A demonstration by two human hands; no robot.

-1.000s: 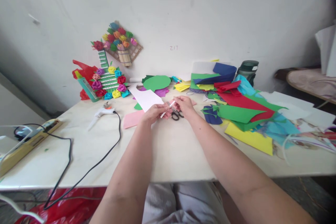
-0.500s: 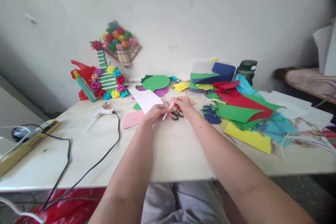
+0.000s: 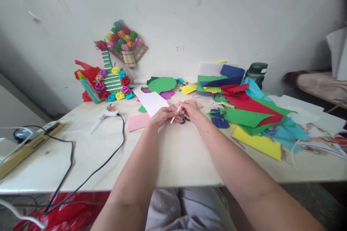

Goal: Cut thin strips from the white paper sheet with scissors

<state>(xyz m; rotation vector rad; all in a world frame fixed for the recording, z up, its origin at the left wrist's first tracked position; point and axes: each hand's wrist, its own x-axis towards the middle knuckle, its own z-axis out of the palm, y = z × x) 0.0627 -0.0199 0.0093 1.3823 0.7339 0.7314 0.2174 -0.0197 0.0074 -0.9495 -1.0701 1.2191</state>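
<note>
A thin white rolled paper stick (image 3: 175,114) slants between my two hands above the table. My left hand (image 3: 163,114) pinches its lower part, fingers pressed together. Closed on the upper end is my right hand (image 3: 189,108). Scissors (image 3: 184,118) with dark handles lie just behind and below the stick, partly hidden by my fingers. A white paper sheet (image 3: 151,101) with a curved cut lies beyond my left hand. Pink paper (image 3: 138,121) rests to the left of that hand, and another pink piece (image 3: 195,103) is behind my right hand.
A white glue gun (image 3: 104,115) with a black cord lies at left, near a power strip (image 3: 32,144). A flower-covered guitar shape (image 3: 112,79) and a glue bottle (image 3: 89,88) stand by the wall. Coloured paper (image 3: 249,115) and a dark bottle (image 3: 256,74) occupy the right.
The white stick has tilted slightly and shifted a little to the right between my fingers. Both hands keep their hold in nearly the same place.
</note>
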